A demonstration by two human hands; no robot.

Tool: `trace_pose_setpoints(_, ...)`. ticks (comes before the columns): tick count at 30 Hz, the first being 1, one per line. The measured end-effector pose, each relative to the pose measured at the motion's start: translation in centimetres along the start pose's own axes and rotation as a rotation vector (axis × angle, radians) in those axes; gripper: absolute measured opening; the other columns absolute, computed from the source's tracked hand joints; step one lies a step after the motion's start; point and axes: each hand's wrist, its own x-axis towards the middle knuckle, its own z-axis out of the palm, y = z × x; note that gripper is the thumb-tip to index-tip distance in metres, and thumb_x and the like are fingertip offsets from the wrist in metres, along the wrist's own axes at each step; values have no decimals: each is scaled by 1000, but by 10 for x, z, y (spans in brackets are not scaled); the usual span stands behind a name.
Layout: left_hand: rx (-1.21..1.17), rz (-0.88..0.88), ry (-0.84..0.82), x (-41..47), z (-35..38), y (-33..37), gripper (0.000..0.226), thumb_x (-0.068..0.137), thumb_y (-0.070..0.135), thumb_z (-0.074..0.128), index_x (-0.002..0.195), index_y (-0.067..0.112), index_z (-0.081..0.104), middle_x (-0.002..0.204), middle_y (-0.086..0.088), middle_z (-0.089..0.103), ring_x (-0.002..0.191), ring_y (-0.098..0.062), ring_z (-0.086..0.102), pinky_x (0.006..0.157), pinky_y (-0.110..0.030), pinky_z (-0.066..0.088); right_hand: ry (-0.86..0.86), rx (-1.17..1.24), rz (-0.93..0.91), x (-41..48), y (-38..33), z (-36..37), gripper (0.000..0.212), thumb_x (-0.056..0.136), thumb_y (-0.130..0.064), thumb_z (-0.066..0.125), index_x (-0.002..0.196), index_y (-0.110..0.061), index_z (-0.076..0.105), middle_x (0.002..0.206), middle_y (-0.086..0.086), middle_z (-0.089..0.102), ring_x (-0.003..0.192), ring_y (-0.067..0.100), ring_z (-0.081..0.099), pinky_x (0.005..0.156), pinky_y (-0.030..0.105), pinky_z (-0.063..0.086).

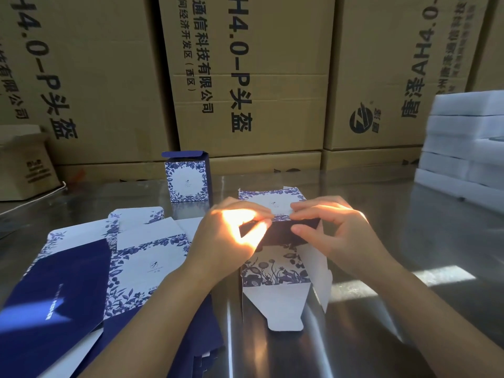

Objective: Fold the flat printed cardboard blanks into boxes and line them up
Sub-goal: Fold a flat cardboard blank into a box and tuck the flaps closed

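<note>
**Here, both hands pinch a half-folded box**

Your left hand [229, 236] and your right hand [341, 230] meet over the half-folded box [275, 268], which lies on the desk [409, 241] directly between them. Both hands have curled fingers. The left pinches the box's white-and-blue upper panel from its left end, with bright sunlight falling across the knuckles. The right pinches the same panel from its right end, thumb below and forefinger on top. Under your fingertips the dark navy inside of the box shows. Nearer to you than the hands, a panel printed with blue flowers runs into a plain white tuck flap that lies flat on the desk.

Just outside your left forearm is the pile of flat blanks [141, 257], navy and floral faces up, overlapping one another. Beyond your left hand, well apart from it, one finished box [186, 182] stands upright with its navy lid flap raised. Past both hands rises a wall of brown cartons [245, 77] with black lettering. Far out beyond your right hand stands a stack of white foam blocks [463, 148].
</note>
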Motion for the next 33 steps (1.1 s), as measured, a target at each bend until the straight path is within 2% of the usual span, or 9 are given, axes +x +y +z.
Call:
trace_pose_setpoints(1, -4, -2, -1, 0, 0, 0, 11, 83, 17, 71, 91, 21, 76, 90, 25, 65, 97, 6, 53, 87, -9, 39, 5, -11, -5, 0, 0, 2, 21, 78, -26, 75, 87, -44, 70, 98, -32, 64, 110, -4, 50, 92, 11, 36)
trace_pose_setpoints(5, -19, 13, 0, -2, 3, 5, 13, 79, 28, 70, 89, 23, 76, 89, 25, 63, 93, -11, 58, 87, -42, 47, 42, 1, 11, 0, 1, 8, 21, 77, -28, 75, 83, -47, 69, 92, -33, 64, 107, -4, 50, 85, 6, 37)
trace_pose_setpoints(8, 21, 44, 27, -2, 6, 9, 14, 78, 29, 67, 86, 21, 76, 87, 17, 68, 85, -19, 59, 78, -48, 48, 86, 42, 21, -1, 0, 11, 21, 76, -29, 75, 78, -49, 68, 88, -33, 65, 105, -3, 51, 85, 11, 41)
trace_pose_setpoints(12, 123, 75, 69, -3, 11, 11, 13, 80, 26, 65, 83, 19, 76, 85, 9, 71, 79, -20, 58, 72, -47, 49, 114, 36, -5, -2, -2, 17, 24, 79, -25, 74, 79, -48, 69, 90, -32, 65, 105, 0, 50, 87, 17, 42)
trace_pose_setpoints(22, 183, 90, 32, -2, 9, 16, 13, 81, 25, 62, 80, 20, 74, 83, 10, 70, 80, -14, 59, 79, -33, 40, 95, -18, -47, -4, -6, 19, 31, 83, -19, 71, 76, -49, 66, 80, -35, 63, 98, 2, 52, 87, 32, 45)
trace_pose_setpoints(25, 198, 106, 16, -2, 8, 15, 14, 82, 25, 61, 82, 20, 74, 85, 10, 70, 80, -15, 59, 78, -30, 38, 101, 26, -26, -3, -6, 18, 30, 81, -19, 74, 74, -48, 69, 85, -31, 66, 99, 1, 55, 87, 27, 47)
trace_pose_setpoints(28, 259, 135, 38, -3, 5, 12, 12, 81, 24, 62, 81, 20, 74, 84, 10, 70, 79, -14, 58, 75, -28, 37, 34, 214, 55, -1, -4, 15, 29, 81, -15, 73, 80, -44, 73, 99, -31, 67, 107, -2, 56, 85, 19, 49)
trace_pose_setpoints(31, 276, 170, 103, -4, 2, 5, 11, 79, 21, 65, 79, 15, 74, 82, 6, 71, 76, -17, 63, 71, -29, 48, 28, 434, 172, 3, -3, 10, 31, 88, -14, 65, 93, -44, 70, 111, -34, 61, 106, -13, 55, 73, 5, 48)
trace_pose_setpoints(33, 215, 139, 147, -5, 1, 1, 10, 80, 20, 66, 78, 14, 74, 81, 5, 71, 76, -18, 63, 70, -34, 51, 82, 445, 256, 6, 1, 7, 29, 92, -19, 59, 97, -47, 67, 110, -32, 62, 107, -13, 54, 74, 5, 46)
